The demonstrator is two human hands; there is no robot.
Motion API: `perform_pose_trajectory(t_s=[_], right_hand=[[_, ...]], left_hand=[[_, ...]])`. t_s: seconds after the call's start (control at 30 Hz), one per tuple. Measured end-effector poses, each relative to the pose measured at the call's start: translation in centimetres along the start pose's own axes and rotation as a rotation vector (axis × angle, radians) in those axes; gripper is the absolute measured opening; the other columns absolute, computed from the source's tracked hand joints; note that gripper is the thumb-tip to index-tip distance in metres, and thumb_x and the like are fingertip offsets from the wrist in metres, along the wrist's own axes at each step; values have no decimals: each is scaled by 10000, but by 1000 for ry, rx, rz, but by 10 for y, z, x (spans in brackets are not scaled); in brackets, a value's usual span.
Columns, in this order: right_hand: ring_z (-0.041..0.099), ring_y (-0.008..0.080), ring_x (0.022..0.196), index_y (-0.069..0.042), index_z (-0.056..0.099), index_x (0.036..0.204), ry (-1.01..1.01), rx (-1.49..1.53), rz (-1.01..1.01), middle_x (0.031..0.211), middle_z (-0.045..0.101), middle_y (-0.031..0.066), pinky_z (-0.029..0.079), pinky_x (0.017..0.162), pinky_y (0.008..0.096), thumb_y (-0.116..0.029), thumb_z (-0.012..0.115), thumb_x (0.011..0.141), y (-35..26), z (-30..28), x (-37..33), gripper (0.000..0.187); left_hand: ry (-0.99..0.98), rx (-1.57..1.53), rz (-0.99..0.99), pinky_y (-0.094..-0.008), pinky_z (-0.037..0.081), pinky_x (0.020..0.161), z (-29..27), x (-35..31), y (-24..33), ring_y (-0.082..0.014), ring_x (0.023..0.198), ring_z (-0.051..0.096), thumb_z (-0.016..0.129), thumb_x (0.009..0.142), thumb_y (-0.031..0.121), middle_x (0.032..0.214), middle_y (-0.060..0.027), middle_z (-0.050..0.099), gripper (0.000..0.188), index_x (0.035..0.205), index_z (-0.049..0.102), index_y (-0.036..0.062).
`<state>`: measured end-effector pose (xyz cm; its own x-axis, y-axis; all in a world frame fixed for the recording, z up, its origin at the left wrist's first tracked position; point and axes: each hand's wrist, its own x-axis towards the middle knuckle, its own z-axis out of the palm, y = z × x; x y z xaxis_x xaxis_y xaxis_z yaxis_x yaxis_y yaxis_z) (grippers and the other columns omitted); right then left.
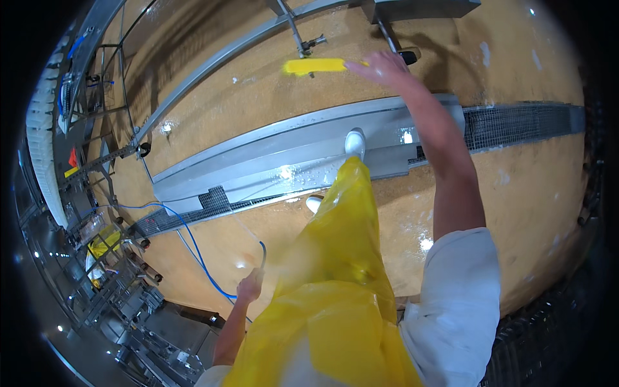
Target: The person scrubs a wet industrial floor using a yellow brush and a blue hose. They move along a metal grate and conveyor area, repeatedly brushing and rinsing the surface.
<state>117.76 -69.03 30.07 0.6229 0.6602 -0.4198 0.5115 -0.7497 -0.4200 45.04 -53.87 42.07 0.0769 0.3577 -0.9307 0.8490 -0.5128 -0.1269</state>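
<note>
My right hand (387,69) is stretched far forward, closed around one end of a long yellow brush (314,66). The brush is held sideways above the wet tan floor, its outline slightly blurred. Low on the left, my left hand (250,286) is wrapped around the bent end piece of a hose, a thin grey nozzle (264,250). A faint thin streak, like a water jet, runs up-left from its tip. Beside this hand passes a blue hose (193,242). In front of me, long metal panels (271,151) lie wet across the floor; one white boot (354,143) rests on them.
A floor drain grating (529,126) runs beneath the panels. Metal legs with a foot (303,46) stand at the far side, near the brush. Machinery with a white conveyor belt (44,135) fills the left. A yellow apron (335,284) covers my front.
</note>
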Motion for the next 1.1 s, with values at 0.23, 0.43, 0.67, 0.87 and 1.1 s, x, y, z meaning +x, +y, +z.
perform_pose_trajectory(t_s=[0.23,0.43,0.67,0.87,1.1], right_hand=[[692,412,1141,-60,752,1191,117,511,717,1190,736,226,527,979,491,-762,418,988,62,177,-78,803],[717,330,873,-37,706,1125,665,1091,254,963,754,174,554,797,396,-432,502,1090,-78,96,-62,445],[713,341,950,-42,652,1043,151,345,340,961,712,185,574,828,452,-369,449,1098,-36,230,-65,388],[564,146,494,-80,635,1139,115,1105,603,718,584,80,475,432,381,-469,400,1116,-25,189,-123,455],[360,114,395,-146,525,836,-318,1716,256,536,400,-33,314,382,299,-623,339,1106,-66,136,-6,579]], left_hand=[[-26,3,-12,-583,511,973,6,-7,-6,-483,1129,664,432,1066,540,1192,-197,733,414,1353,599,294],[94,52,116,-571,537,846,20,11,-10,-455,981,701,514,1049,436,1023,-180,745,316,1294,621,268],[145,89,133,-567,549,761,-7,17,-13,-448,887,718,549,1048,384,931,-178,747,262,1268,624,265],[-53,119,6,-603,510,978,-15,15,-12,-480,1122,665,410,1066,558,1214,-189,725,443,1374,556,275],[15,102,65,-589,521,965,-25,25,3,-467,1121,674,432,1060,551,1187,-198,730,377,1342,581,349]])
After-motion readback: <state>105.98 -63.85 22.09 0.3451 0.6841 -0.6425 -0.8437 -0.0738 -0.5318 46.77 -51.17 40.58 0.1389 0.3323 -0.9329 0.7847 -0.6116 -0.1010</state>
